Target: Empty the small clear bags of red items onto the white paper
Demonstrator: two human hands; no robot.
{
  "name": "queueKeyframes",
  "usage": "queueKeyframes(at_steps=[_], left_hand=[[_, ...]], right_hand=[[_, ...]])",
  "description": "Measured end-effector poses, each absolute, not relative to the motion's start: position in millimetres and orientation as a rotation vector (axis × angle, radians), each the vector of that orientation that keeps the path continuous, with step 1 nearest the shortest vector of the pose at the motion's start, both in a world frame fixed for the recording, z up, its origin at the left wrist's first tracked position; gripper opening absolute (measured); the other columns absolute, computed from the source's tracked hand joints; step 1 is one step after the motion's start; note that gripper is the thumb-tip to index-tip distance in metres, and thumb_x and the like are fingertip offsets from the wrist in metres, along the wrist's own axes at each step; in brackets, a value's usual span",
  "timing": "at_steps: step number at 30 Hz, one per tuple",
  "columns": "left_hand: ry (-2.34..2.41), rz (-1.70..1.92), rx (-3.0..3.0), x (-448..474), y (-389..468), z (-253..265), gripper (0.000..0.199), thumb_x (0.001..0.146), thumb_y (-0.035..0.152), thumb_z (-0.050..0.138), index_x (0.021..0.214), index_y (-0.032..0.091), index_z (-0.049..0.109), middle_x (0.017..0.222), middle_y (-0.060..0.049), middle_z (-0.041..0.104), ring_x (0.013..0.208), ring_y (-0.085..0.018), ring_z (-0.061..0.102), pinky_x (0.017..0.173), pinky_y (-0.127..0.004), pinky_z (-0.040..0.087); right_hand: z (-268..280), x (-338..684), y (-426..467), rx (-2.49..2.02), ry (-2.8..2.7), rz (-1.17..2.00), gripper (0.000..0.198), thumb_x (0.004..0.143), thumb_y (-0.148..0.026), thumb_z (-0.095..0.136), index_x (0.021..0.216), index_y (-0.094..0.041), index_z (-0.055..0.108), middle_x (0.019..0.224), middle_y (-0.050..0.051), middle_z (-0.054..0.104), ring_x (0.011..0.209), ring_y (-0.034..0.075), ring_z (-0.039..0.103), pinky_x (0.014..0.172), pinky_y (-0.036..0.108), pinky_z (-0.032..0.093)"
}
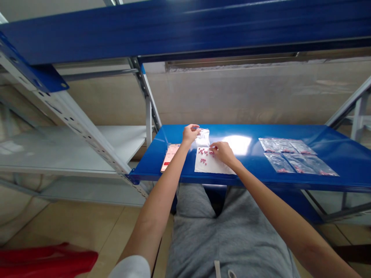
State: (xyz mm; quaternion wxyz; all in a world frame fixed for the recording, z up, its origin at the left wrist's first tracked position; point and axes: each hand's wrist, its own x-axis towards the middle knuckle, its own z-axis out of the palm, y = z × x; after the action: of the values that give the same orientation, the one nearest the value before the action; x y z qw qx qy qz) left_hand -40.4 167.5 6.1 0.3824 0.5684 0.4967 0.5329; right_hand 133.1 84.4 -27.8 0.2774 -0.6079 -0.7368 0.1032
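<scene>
Evidently the fine work sits at the fingertips: the right hand curls its thumb and forefinger down at the small pinkish-red beads scattered on a white rectangular sheet, though whether that grip has closed on a bead I cannot tell. The left hand reaches to the top corner of the clear plastic bags just beyond the sheet; whether it pinches one or merely touches is too small to judge. For good handling, a light pinch straight from above should keep neighbouring beads from rolling onto the glossy blue metal desk, and steady left fingers would stop the slippery film sliding. Six flat transparent bags with reddish contents lie well to the right.
</scene>
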Motion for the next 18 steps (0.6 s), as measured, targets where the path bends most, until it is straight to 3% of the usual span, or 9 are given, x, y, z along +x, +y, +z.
queueKeyframes(at_steps=[5, 8, 10, 13, 18], left_hand=[[1.215, 1.396, 1.381, -35.5, 173.5, -1.5, 0.012, 0.078, 0.012, 0.074, 0.090, 0.013, 0.070, 0.076, -0.005, 0.072, 0.063, -0.012, 0.065, 0.058, -0.021, 0.049], [1.172, 1.418, 1.343, -30.7, 174.1, -3.5, 0.013, 0.078, 0.014, 0.075, 0.090, 0.013, 0.070, 0.081, -0.006, 0.073, 0.064, -0.012, 0.067, 0.061, -0.022, 0.051], [1.153, 1.433, 1.323, -27.4, 175.0, -4.4, 0.014, 0.079, 0.015, 0.075, 0.091, 0.013, 0.070, 0.084, -0.006, 0.074, 0.066, -0.012, 0.067, 0.062, -0.022, 0.052], [1.140, 1.450, 1.302, -24.7, 177.7, -6.3, 0.015, 0.079, 0.015, 0.076, 0.092, 0.014, 0.070, 0.085, -0.006, 0.074, 0.067, -0.012, 0.068, 0.063, -0.022, 0.052], [1.175, 1.463, 1.292, -24.9, 183.7, -11.1, 0.019, 0.077, 0.018, 0.078, 0.093, 0.014, 0.068, 0.083, -0.006, 0.073, 0.065, -0.012, 0.067, 0.058, -0.021, 0.050]], right_hand=[[-18.1, 141.6, 92.6, -1.560, -1.800, 0.352, 0.020, 0.093, -0.023, 0.061, 0.095, -0.015, 0.080, 0.089, 0.011, 0.078, 0.083, 0.022, 0.070, 0.075, 0.028, 0.047], [-6.9, 142.5, 100.2, -1.484, -1.580, 0.654, 0.030, 0.097, -0.036, 0.057, 0.088, -0.014, 0.076, 0.086, 0.011, 0.077, 0.074, 0.018, 0.068, 0.059, 0.025, 0.044], [-1.4, 140.1, 105.6, -1.393, -1.469, 0.952, 0.029, 0.093, -0.041, 0.065, 0.094, -0.013, 0.073, 0.086, 0.011, 0.076, 0.068, 0.016, 0.067, 0.048, 0.022, 0.039], [0.8, 134.8, 113.7, -1.287, -1.392, 1.199, 0.029, 0.080, -0.028, 0.080, 0.101, -0.012, 0.069, 0.075, 0.008, 0.073, 0.058, 0.013, 0.064, 0.041, 0.019, 0.034], [-5.6, 134.4, 124.6, -1.385, -1.524, 0.976, 0.016, 0.079, -0.022, 0.078, 0.087, -0.011, 0.071, 0.061, 0.004, 0.068, 0.050, 0.011, 0.059, 0.042, 0.018, 0.039]])
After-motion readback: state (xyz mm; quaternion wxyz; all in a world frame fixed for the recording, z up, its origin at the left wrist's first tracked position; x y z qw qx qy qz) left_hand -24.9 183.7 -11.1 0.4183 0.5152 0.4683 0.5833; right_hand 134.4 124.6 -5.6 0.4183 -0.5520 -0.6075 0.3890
